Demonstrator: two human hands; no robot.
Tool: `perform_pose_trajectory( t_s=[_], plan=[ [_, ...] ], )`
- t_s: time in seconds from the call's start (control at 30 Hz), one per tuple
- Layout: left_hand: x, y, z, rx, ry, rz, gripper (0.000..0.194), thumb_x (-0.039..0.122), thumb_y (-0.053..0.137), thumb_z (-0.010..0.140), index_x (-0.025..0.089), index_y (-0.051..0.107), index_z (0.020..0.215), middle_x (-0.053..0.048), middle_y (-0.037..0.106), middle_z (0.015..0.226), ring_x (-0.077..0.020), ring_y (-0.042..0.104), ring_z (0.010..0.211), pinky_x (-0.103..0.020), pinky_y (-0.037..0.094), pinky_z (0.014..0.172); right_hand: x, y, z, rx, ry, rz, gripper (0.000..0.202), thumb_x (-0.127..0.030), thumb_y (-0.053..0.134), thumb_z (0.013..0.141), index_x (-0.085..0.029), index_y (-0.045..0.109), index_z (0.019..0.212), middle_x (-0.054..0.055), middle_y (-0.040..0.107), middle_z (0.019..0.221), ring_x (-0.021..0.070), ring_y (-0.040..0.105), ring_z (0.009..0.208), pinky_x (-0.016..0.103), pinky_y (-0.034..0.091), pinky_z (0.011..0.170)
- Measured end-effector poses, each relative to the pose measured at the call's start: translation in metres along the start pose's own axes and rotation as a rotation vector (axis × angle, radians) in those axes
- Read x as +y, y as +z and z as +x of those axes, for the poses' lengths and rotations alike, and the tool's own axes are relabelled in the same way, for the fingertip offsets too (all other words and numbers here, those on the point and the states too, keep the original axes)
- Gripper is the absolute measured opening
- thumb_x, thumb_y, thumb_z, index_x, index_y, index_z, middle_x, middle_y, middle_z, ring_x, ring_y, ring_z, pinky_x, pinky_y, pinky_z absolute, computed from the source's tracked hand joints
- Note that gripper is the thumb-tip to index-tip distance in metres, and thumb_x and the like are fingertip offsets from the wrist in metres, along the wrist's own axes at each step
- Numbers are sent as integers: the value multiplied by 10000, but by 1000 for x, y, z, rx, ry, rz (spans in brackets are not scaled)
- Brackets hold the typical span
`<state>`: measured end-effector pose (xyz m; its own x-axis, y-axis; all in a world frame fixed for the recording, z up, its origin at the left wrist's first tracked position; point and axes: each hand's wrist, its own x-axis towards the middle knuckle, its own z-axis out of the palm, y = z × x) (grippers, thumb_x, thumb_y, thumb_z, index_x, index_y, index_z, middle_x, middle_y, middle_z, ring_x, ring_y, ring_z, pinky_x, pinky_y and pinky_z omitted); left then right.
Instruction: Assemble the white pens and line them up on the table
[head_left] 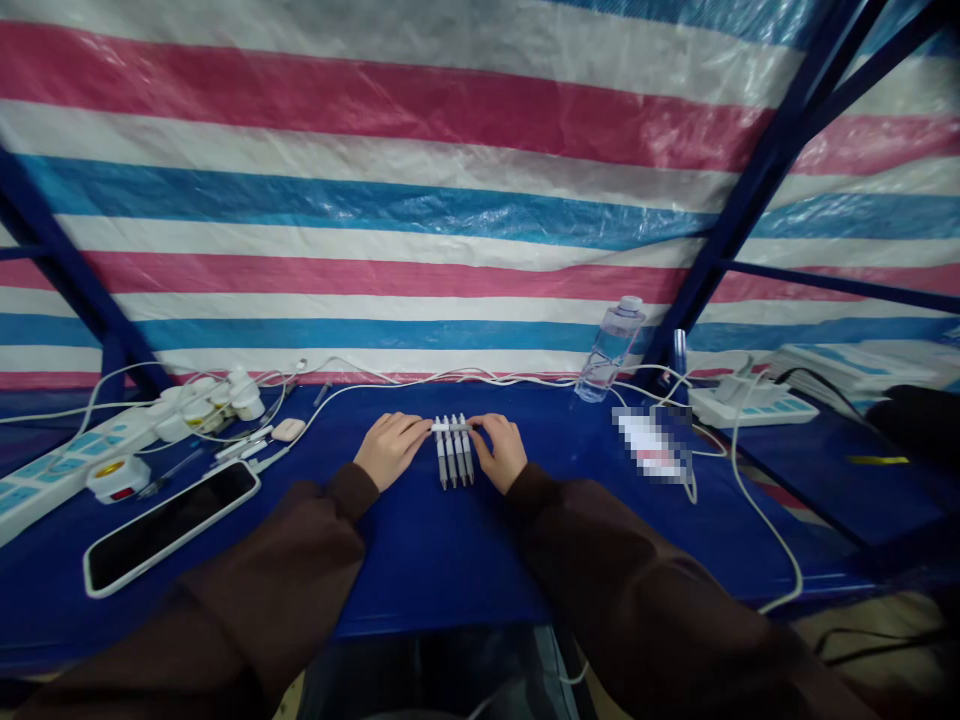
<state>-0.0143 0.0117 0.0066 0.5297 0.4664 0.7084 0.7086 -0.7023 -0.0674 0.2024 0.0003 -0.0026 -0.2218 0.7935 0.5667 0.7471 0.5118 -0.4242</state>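
Observation:
Several white pens with grey grips (455,462) lie side by side on the blue table, their dark tips toward me. Across their upper part runs one more white and grey pen (451,427), lying crosswise. My left hand (391,448) pinches its left end between thumb and fingers. At the other end, the fingers of my right hand (501,450) close on the grey part. Whether the crosswise pen rests on the row or is held just above it, I cannot tell.
On the left are a phone (172,525), an earphone case (288,430) and a power strip (82,455) with plugs. A water bottle (609,350), a blurred-out item (652,443) and another power strip (754,405) are on the right. White cables (487,377) run along the back.

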Motion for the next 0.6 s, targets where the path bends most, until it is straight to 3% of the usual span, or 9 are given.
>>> perform_pose_trajectory(
  t_s=[0.33, 0.6],
  plan=[
    [4, 4, 1, -119, -95, -68, 271, 276, 365, 904, 160, 564, 1046, -67, 585, 839, -182, 522, 786, -323, 423, 701, 1, 2, 0, -5, -2, 15, 186, -192, 436, 859, -186, 569, 988, 70, 619, 986, 187, 512, 967, 305, 345, 827],
    [6, 2, 2, -131, -106, -67, 247, 284, 383, 897, 159, 571, 996, -61, 589, 853, -183, 516, 790, -335, 421, 728, 0, 2, -1, -93, -38, -81, 265, -188, 387, 885, -181, 570, 1078, 80, 619, 947, 199, 488, 958, 313, 338, 779]
  ],
)
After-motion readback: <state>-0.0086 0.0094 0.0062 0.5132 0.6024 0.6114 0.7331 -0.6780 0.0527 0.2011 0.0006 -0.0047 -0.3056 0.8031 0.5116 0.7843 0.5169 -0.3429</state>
